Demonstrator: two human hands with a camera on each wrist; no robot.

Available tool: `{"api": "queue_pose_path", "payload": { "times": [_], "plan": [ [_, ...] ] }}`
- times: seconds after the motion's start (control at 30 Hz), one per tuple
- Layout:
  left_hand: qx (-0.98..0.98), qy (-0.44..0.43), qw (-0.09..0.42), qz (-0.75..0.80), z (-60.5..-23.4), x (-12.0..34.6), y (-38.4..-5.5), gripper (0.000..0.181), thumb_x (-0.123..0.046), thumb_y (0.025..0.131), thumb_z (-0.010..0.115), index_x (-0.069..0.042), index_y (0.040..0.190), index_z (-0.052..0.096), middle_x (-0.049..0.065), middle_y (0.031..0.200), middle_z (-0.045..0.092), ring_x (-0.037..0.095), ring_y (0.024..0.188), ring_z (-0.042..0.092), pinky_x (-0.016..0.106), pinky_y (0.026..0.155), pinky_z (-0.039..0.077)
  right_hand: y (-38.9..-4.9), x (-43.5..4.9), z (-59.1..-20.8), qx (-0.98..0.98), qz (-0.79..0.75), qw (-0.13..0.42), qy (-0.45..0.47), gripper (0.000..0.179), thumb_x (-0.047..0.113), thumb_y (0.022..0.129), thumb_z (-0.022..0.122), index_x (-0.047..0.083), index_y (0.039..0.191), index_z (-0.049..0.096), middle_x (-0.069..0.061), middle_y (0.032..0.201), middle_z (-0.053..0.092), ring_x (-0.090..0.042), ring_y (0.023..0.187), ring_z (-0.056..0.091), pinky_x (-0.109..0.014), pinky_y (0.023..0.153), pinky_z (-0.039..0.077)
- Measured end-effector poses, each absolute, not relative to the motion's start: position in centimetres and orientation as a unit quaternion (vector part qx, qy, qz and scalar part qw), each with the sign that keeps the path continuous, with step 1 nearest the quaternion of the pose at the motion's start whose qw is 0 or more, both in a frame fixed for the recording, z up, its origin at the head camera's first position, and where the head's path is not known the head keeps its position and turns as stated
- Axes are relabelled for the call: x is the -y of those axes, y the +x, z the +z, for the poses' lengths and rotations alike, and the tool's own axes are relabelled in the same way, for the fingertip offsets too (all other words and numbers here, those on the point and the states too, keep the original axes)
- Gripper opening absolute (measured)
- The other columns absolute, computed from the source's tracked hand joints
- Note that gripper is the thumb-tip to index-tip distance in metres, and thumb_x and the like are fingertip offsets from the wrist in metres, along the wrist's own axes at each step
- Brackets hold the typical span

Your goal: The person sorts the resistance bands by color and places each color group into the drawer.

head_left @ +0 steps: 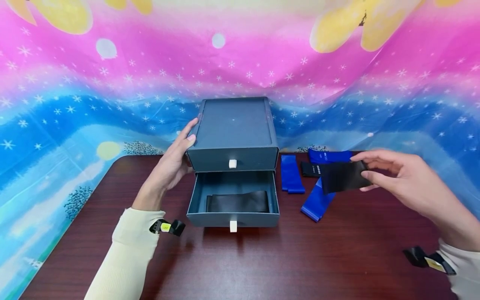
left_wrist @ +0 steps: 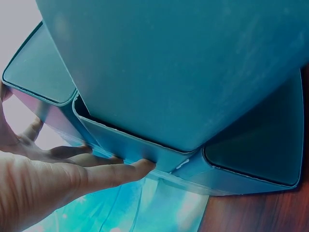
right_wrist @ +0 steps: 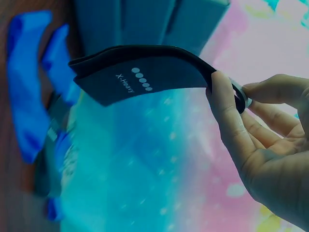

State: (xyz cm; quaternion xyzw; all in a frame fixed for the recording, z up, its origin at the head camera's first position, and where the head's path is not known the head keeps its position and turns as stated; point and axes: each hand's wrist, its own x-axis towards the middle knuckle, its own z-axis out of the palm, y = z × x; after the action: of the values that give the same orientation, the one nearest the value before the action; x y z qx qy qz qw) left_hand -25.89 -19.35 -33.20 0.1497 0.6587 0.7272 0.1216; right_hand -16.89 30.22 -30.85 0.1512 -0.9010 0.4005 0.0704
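Note:
My right hand (head_left: 403, 177) pinches one end of a folded black resistance band (head_left: 345, 177) between thumb and fingers. In the right wrist view, that band (right_wrist: 145, 72) reads "X-Heavy" beside a row of pale dots, and its free end sticks out from the hand. My left hand (head_left: 170, 162) rests along the left side of a grey-blue two-drawer box (head_left: 234, 125). Its fingers (left_wrist: 113, 175) lie extended against the box's wall in the left wrist view. The lower drawer (head_left: 213, 220) is pulled out, with another folded black band (head_left: 238, 202) lying inside. The upper drawer (head_left: 210, 160) is closed.
Right of the box, a blue band (head_left: 292, 175) lies by itself on the dark wooden table (head_left: 300, 258). Beside it, another blue band (head_left: 316, 206), a black band (head_left: 309, 169) and a further blue one (head_left: 330, 156) overlap. A patterned cloth (head_left: 240, 58) hangs behind.

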Motion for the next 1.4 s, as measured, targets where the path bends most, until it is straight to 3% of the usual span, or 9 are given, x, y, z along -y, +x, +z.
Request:
{"api": "queue_pose_path", "payload": {
  "times": [0.27,0.47,0.67,0.87,1.03,1.4],
  "plan": [
    [-0.658,0.152,0.119,0.728,-33.2,19.3,-25.9,0.057,-0.044,0.112,0.041,-0.051,0.164,0.019,0.009,0.170,0.017,0.040,0.145,0.036,0.074,0.111,0.031,-15.8,-26.9,-28.3,0.892,0.418,0.081,0.152,0.039,0.006,0.100,0.070,0.019,0.137,0.069,0.022,0.112,0.076,-0.002,0.090,0.076,-0.016,0.074,0.055],
    [-0.658,0.151,0.118,0.728,-33.3,19.4,-25.9,0.057,-0.045,0.112,0.041,-0.051,0.164,0.018,0.008,0.170,0.017,0.040,0.145,0.037,0.074,0.111,0.031,-15.1,-23.8,-26.8,0.879,0.448,0.075,0.143,0.039,0.008,0.101,0.069,0.020,0.139,0.068,0.010,0.118,0.077,-0.016,0.089,0.078,-0.024,0.075,0.059],
    [-0.660,0.150,0.118,0.727,-33.3,19.3,-25.9,0.057,-0.045,0.112,0.041,-0.052,0.164,0.019,0.008,0.170,0.018,0.038,0.144,0.038,0.074,0.111,0.031,-14.7,-21.6,-25.6,0.855,0.490,0.043,0.163,0.039,0.010,0.103,0.067,0.020,0.141,0.066,0.004,0.123,0.076,-0.026,0.088,0.079,-0.031,0.076,0.062],
    [-0.662,0.147,0.117,0.726,-33.3,19.3,-25.9,0.057,-0.045,0.112,0.040,-0.052,0.164,0.019,0.007,0.170,0.016,0.039,0.144,0.037,0.074,0.111,0.031,-14.1,-18.9,-24.5,0.833,0.518,0.017,0.193,0.037,0.013,0.105,0.065,0.021,0.141,0.065,-0.001,0.130,0.072,-0.027,0.094,0.078,-0.035,0.079,0.063],
    [-0.661,0.145,0.117,0.727,-33.3,19.4,-25.9,0.057,-0.044,0.112,0.041,-0.052,0.164,0.019,0.006,0.171,0.014,0.040,0.145,0.036,0.074,0.112,0.030,-13.9,-16.2,-23.8,0.819,0.535,-0.002,0.208,0.034,0.015,0.104,0.066,0.022,0.138,0.067,-0.005,0.127,0.073,-0.027,0.097,0.077,-0.039,0.079,0.064],
    [-0.663,0.148,0.118,0.725,-33.2,19.4,-25.9,0.057,-0.045,0.111,0.041,-0.052,0.164,0.019,0.006,0.170,0.014,0.040,0.145,0.035,0.074,0.112,0.032,-15.5,-10.9,-25.9,0.762,0.594,-0.090,0.242,0.035,0.000,0.102,0.061,0.010,0.136,0.067,-0.015,0.121,0.074,-0.029,0.101,0.075,-0.043,0.080,0.064]
  ]
}}
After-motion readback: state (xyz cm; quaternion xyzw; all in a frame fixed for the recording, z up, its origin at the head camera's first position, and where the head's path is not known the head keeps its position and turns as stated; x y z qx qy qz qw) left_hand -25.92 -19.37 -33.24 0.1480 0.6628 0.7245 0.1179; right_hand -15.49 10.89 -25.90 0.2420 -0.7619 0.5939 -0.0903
